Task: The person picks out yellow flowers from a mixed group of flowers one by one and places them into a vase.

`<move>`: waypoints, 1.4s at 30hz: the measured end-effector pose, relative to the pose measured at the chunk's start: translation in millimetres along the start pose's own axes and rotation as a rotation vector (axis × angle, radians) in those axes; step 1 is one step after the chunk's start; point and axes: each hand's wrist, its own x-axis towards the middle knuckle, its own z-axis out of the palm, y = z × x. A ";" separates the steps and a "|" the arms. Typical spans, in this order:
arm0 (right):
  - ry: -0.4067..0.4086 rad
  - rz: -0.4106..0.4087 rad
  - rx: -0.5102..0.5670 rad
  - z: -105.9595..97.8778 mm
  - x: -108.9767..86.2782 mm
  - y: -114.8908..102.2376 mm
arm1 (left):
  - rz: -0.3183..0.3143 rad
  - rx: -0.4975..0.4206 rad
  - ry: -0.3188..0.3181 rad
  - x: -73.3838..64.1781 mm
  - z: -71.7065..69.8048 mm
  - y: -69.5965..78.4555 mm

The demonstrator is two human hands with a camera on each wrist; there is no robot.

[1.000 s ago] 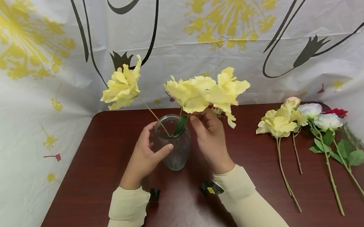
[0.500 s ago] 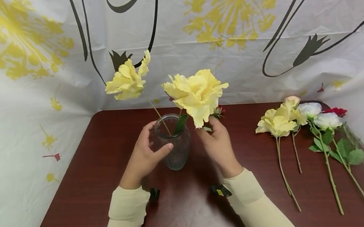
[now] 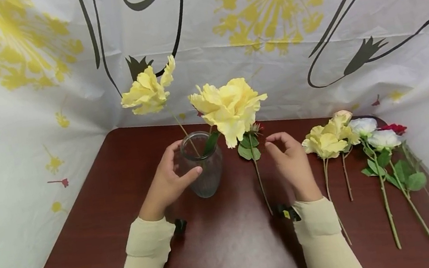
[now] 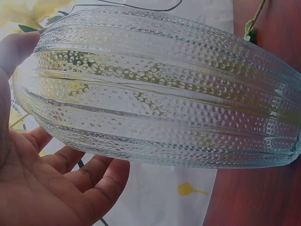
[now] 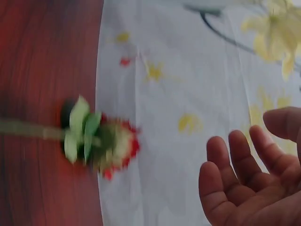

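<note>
My left hand (image 3: 166, 177) holds the clear glass vase (image 3: 203, 177) at its upper side, thumb in front and fingers behind. The left wrist view shows the vase's dimpled, ribbed wall (image 4: 178, 94) large, with the thumb at its neck. Out of the vase lean two yellow artificial flowers, one bloom (image 3: 146, 91) to the left and a bigger bloom (image 3: 231, 108) to the right. A green leaf (image 3: 211, 143) shows at the rim. My right hand (image 3: 290, 160) hovers empty, fingers loosely bent, right of a red flower (image 5: 115, 146) with a leafy stem (image 3: 259, 178) lying on the table.
Further right lie more artificial flowers: yellow blooms (image 3: 326, 141), white blooms (image 3: 382, 140) and a red one (image 3: 394, 128), their stems toward me. A patterned white sheet (image 3: 262, 63) hangs behind and beside the dark red-brown table (image 3: 102, 241).
My right hand has come away from the yellow bloom beside the vase and moved right, uncovering the red flower's stem. The yellow blooms have shifted; my left hand stays at the vase.
</note>
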 end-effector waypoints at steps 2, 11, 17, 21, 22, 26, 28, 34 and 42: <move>-0.011 0.004 -0.065 -10.3 0.4 8.1 | -0.007 -0.004 -0.001 -0.8 0.1 -0.8; -0.010 0.120 -0.311 -53.6 3.1 47.9 | 0.009 -0.004 -0.003 0.1 0.9 0.4; -0.076 0.155 -0.461 -68.8 2.1 65.7 | 0.012 0.004 -0.007 1.0 0.4 0.5; -0.097 0.195 -0.504 -78.6 1.5 78.0 | 0.021 0.002 -0.007 1.9 0.7 0.8; -0.092 0.206 -0.511 -81.2 1.0 81.4 | 0.021 0.002 -0.006 1.9 0.7 0.9; -0.080 0.271 -0.548 -92.3 -2.6 95.0 | 0.016 0.000 -0.006 1.4 0.7 0.2; -0.093 0.312 -0.563 -96.7 -4.2 101.4 | 0.015 -0.001 -0.005 1.1 0.7 -0.5; -0.140 0.401 -0.547 -103.4 -4.9 113.2 | 0.014 0.005 -0.003 1.1 0.1 -0.6; -0.231 0.406 -0.495 -98.3 -2.5 117.8 | 0.012 0.002 -0.006 0.1 0.1 0.5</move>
